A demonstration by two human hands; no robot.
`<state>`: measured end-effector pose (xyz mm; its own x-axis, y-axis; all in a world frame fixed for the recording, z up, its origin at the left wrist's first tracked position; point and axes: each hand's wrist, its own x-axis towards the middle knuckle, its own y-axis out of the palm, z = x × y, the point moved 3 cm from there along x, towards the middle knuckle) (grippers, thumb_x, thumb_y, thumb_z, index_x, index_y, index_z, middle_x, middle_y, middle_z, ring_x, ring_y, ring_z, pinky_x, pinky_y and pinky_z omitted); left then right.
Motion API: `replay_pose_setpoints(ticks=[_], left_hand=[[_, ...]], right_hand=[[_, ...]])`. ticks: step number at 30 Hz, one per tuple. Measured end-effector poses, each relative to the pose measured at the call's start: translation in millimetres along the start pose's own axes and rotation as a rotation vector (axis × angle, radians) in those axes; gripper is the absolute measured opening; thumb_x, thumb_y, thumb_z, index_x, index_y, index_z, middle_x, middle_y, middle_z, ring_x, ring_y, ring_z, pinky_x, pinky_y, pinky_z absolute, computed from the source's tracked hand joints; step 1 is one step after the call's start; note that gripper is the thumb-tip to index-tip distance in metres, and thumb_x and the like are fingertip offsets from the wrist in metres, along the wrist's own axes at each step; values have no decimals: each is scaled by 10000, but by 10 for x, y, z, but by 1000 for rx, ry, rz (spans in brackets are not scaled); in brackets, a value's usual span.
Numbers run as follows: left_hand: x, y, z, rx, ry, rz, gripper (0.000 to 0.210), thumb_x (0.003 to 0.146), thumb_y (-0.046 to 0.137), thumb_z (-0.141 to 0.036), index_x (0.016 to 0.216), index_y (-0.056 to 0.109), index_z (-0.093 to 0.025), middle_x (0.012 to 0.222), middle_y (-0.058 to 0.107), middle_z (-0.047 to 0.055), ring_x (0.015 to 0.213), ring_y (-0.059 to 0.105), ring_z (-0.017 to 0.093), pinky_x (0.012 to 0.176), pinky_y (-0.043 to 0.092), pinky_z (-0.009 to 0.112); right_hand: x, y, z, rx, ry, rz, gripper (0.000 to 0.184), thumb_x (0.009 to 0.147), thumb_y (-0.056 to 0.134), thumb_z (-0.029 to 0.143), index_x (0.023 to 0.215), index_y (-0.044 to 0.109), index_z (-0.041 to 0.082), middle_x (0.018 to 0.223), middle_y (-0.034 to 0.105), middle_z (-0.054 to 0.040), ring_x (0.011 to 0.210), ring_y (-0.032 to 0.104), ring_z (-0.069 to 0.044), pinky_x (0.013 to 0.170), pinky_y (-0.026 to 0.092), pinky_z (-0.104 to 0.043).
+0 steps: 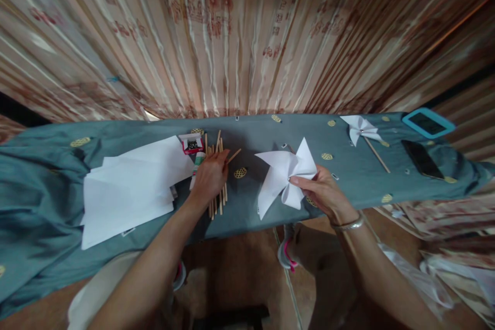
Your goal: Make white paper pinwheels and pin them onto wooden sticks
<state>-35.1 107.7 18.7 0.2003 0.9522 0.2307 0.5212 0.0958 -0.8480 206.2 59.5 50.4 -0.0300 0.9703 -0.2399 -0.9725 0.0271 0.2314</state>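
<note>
My right hand [325, 191] pinches a white paper pinwheel [284, 165] at its centre, with the thumb on the middle where the folded corners meet. The pinwheel has no stick that I can see. Over a bundle of thin wooden sticks [222, 201], my left hand [212, 175] is closed, and one wooden stick [234, 155] pokes out to the right from its fingers. Part of the bundle is hidden under that hand. Just behind it sits a small red and white box [191, 144] of dark pins or tacks. A small green and white tube [198, 161] is partly covered by my left hand.
A stack of white paper sheets [127, 191] lies on the left of the green tablecloth [247, 139]. At right are a pinwheel on a stick [361, 129], a dark phone [421, 159] and a blue-framed tablet [428, 124]. A patterned curtain [247, 36] hangs behind.
</note>
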Motion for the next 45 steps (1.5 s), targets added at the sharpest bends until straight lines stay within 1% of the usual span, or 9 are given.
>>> replay_pose_setpoints(ticks=[4, 7, 10, 15, 18, 21, 31, 40, 45], left_hand=[[-70, -26, -40, -639, -228, -61, 320, 733, 562, -99, 1026, 687, -133, 922, 701, 75, 764, 627, 171, 685, 498, 286], [-251, -10, -161, -1231, -501, 34, 268, 678, 674, -237, 932, 700, -155, 742, 660, 11, 525, 515, 83, 459, 364, 189], [-431, -29, -274, -1482, -640, 86, 274, 616, 776, -338, 776, 707, -126, 547, 539, -38, 422, 369, 34, 385, 217, 164], [-522, -48, -357, -1564, -790, 180, 354, 506, 874, -363, 721, 740, -116, 569, 590, -12, 452, 429, 44, 412, 308, 175], [-522, -60, -412, -1613, -812, 338, 353, 504, 889, -340, 762, 752, -142, 559, 602, -15, 485, 499, 74, 450, 373, 188], [-533, -86, -431, -1660, -793, 373, 327, 514, 891, -288, 771, 749, -144, 566, 612, -18, 478, 490, 58, 437, 350, 167], [-573, -64, -485, -1632, -766, 398, 367, 520, 877, -411, 644, 704, -112, 472, 534, -35, 416, 392, 29, 410, 248, 171], [-571, -90, -506, -1618, -745, 347, 339, 492, 889, -310, 736, 741, -128, 553, 610, -14, 523, 496, 57, 525, 359, 183], [-589, -121, -542, -1593, -674, 343, 286, 541, 852, -351, 608, 704, -116, 472, 540, -26, 453, 407, 46, 462, 286, 192]], right_hand=[[15, 8, 4, -3, -17, 3, 344, 462, 897, 244, 751, 725, 173, 737, 765, -19, 588, 687, -146, 587, 584, -239], [-18, 65, 3, -43, -44, 11, 331, 474, 891, 254, 747, 724, 169, 731, 761, -15, 585, 680, -147, 585, 585, -251], [-145, 221, -20, -170, -72, 75, 290, 558, 854, 289, 786, 729, 161, 751, 759, -24, 594, 674, -149, 580, 579, -260], [-478, 554, 16, -653, -350, 178, 211, 804, 684, 301, 970, 702, 172, 755, 726, -16, 583, 641, -127, 545, 534, -235], [-630, 693, 86, -821, -680, 239, 164, 884, 584, 227, 1017, 657, 164, 854, 722, -46, 744, 671, -153, 701, 558, -279], [-702, 758, 113, -904, -888, 280, 200, 901, 536, 166, 1092, 599, 167, 937, 725, -55, 874, 671, -172, 854, 545, -333], [-824, 914, 138, -955, -946, 469, 260, 902, 384, 105, 1108, 540, 128, 844, 702, -73, 826, 661, -176, 838, 544, -340], [-930, 938, 127, -950, -956, 490, 244, 935, 443, 162, 1165, 520, 135, 842, 718, -72, 782, 667, -178, 835, 553, -352], [-928, 798, 192, -938, -953, 445, 305, 889, 504, 118, 1193, 526, 124, 921, 720, -80, 864, 661, -179, 895, 534, -361]])
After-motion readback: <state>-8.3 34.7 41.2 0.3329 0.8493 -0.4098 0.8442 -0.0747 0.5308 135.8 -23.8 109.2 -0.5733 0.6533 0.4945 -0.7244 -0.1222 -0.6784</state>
